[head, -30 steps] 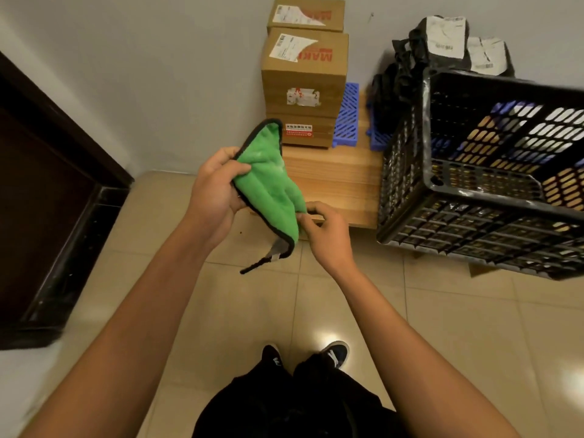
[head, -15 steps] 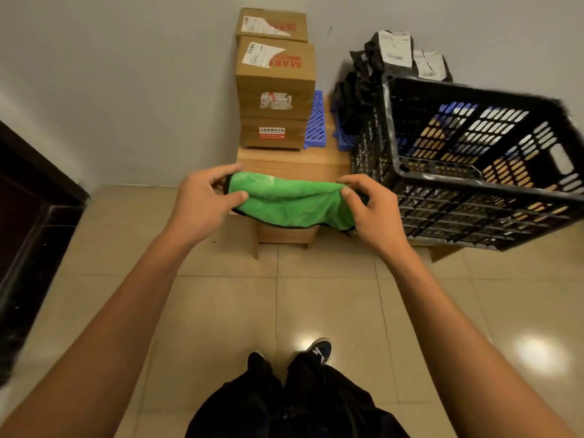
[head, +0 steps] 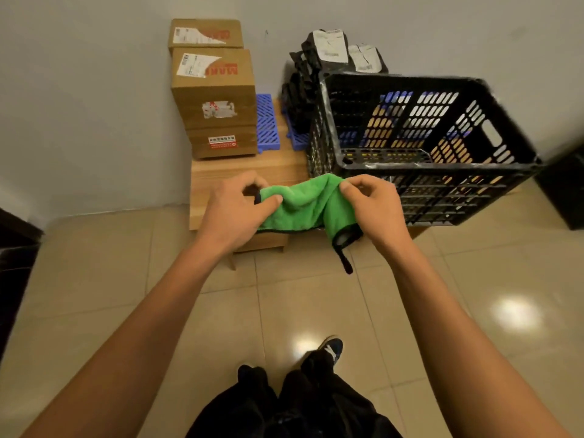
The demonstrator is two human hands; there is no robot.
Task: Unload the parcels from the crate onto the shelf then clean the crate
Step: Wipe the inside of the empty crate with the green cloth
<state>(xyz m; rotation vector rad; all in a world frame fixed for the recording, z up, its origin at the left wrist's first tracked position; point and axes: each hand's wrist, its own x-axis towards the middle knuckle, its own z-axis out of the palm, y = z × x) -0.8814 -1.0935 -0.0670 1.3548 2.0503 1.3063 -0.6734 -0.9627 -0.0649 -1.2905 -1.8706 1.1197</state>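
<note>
A green cloth (head: 308, 202) with black trim hangs between both hands in front of me. My left hand (head: 232, 210) pinches its left end. Its right end is pinched by my right hand (head: 374, 205), and a black loop dangles below. The black plastic crate (head: 423, 147) stands on the right part of the low wooden shelf (head: 243, 172), with nothing visible inside it. Stacked cardboard parcels (head: 215, 93) sit at the shelf's back left. Black bagged parcels (head: 331, 55) lean on the wall behind the crate.
Blue slatted plastic panels (head: 268, 126) lie on the shelf between the boxes and the crate. The grey wall runs behind everything. Tiled floor (head: 126, 263) surrounds the shelf. A dark door frame (head: 15, 245) is at the far left, a dark object (head: 565, 191) at the far right.
The cloth went from hanging upright in my left hand to being stretched sideways between both hands. It now sags in the middle, with its loop hanging at the right end.
</note>
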